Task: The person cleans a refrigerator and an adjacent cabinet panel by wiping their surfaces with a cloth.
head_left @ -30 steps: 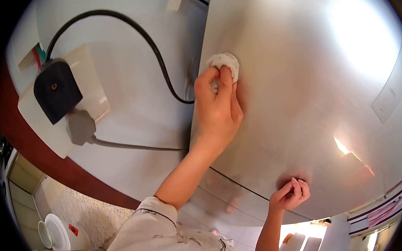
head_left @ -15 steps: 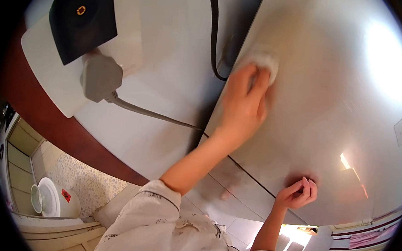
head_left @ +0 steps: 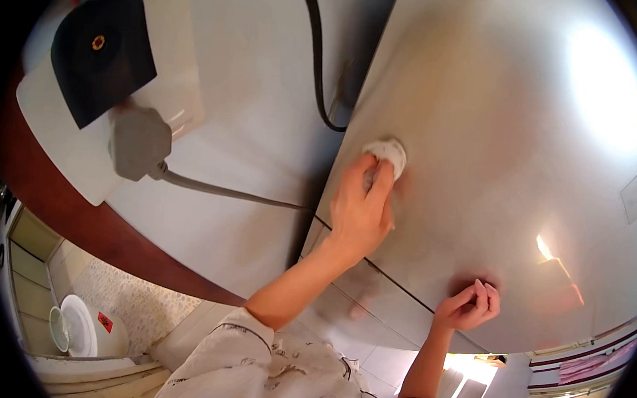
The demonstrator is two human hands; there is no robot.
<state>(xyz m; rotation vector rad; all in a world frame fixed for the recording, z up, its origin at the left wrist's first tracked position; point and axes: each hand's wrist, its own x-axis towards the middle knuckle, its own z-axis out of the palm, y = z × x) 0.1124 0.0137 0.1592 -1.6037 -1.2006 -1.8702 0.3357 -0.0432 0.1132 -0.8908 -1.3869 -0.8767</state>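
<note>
A crumpled white cloth (head_left: 388,154) is pressed against the shiny grey metallic panel (head_left: 480,180), near its left edge. My left hand (head_left: 362,205) grips the cloth between thumb and fingers. Lower right, my right hand (head_left: 472,305) has its fingers curled in close to the same panel, above its lower edge. Whatever those fingers may hold is too small or hidden to make out. A dark seam crosses the panel below my left hand.
A black plug (head_left: 103,54) and a grey plug (head_left: 141,143) sit at a white wall socket (head_left: 60,136) on the left. A black cable (head_left: 315,45) hangs beside the panel. A white bin (head_left: 81,327) stands lower left.
The view has shifted, bringing the plugs closer. Since half a second ago, my left hand and the cloth have moved down and left along the panel. My right hand keeps its curled pose.
</note>
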